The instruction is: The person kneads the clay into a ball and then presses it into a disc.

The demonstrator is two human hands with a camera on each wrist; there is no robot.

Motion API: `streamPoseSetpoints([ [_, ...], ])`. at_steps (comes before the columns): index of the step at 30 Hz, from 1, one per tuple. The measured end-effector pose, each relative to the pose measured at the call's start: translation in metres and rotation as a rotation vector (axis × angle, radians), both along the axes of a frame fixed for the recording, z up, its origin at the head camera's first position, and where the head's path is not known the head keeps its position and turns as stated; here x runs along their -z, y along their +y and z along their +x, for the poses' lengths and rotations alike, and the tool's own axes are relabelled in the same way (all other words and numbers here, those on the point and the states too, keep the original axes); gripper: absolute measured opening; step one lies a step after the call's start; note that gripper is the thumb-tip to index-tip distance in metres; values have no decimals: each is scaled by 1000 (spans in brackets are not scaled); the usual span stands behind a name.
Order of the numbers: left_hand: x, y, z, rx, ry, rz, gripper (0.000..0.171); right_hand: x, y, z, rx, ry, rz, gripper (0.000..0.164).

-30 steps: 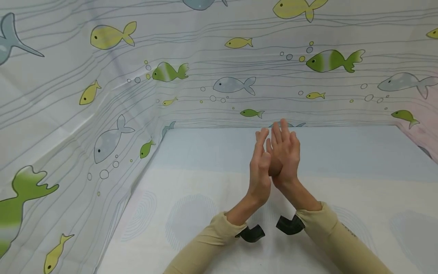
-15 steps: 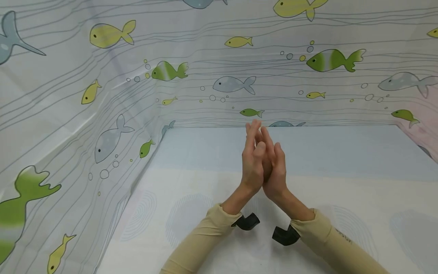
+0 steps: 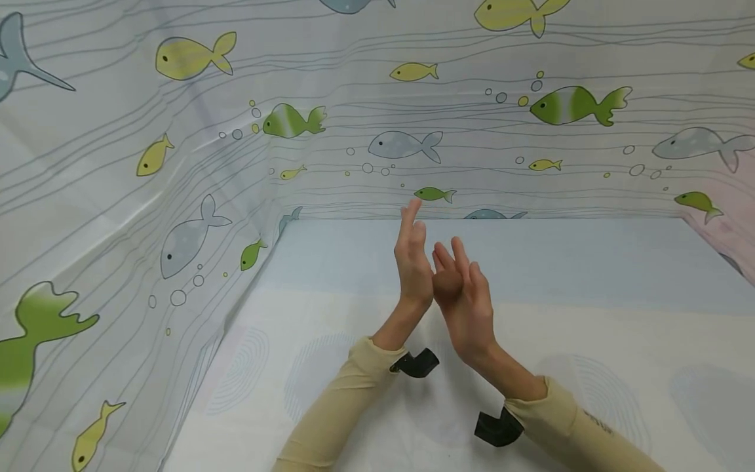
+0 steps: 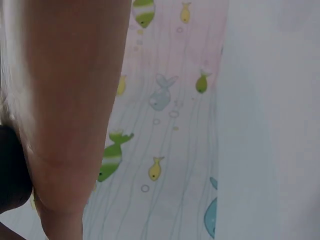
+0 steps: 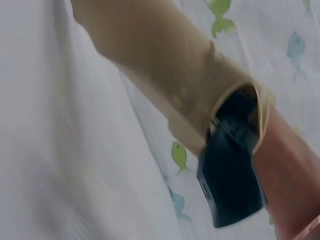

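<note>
A smooth brown ball point(image 3: 448, 286) lies between the two hands in the head view; its material cannot be told. My right hand point(image 3: 468, 308) has its palm and fingers against it, with the fingers extended upward. My left hand point(image 3: 414, 269) stands upright with extended fingers, its palm side touching or nearly touching the ball's left side. Bare skin point(image 4: 65, 115) fills the left of the left wrist view, too close to show any fingers. In the right wrist view there is a beige sleeve point(image 5: 165, 65) with a black wrist device point(image 5: 231, 175); the ball is out of sight there.
Under the hands lies a white and pale blue table surface point(image 3: 330, 262). Behind and to the left rises a white sheet point(image 3: 342, 85) printed with fish. Black devices point(image 3: 498, 427) stick out from both cuffs.
Both hands have shifted left. The palms, pressed together half a second ago, have slid apart: left hand up, right hand down, and the ball shows more fully between them.
</note>
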State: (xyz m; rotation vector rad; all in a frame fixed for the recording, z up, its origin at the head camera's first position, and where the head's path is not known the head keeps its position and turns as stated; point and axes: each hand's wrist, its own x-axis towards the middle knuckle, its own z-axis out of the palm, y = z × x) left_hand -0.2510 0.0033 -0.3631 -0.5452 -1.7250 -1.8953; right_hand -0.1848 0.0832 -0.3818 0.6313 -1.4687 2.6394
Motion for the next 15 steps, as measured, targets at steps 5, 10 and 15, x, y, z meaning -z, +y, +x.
streamPoseSetpoints([
  [5, -1, -8, -11, 69, -46, -2, 61, -1, -3, 11, -69, -55, -59, 66],
  [10, 7, -8, -10, 186, -61, -31, 63, -10, 0, 11, -86, -112, -79, 72],
  [15, 18, 1, 0, 247, -45, -95, 68, -21, 7, -2, -28, -158, -125, 74],
])
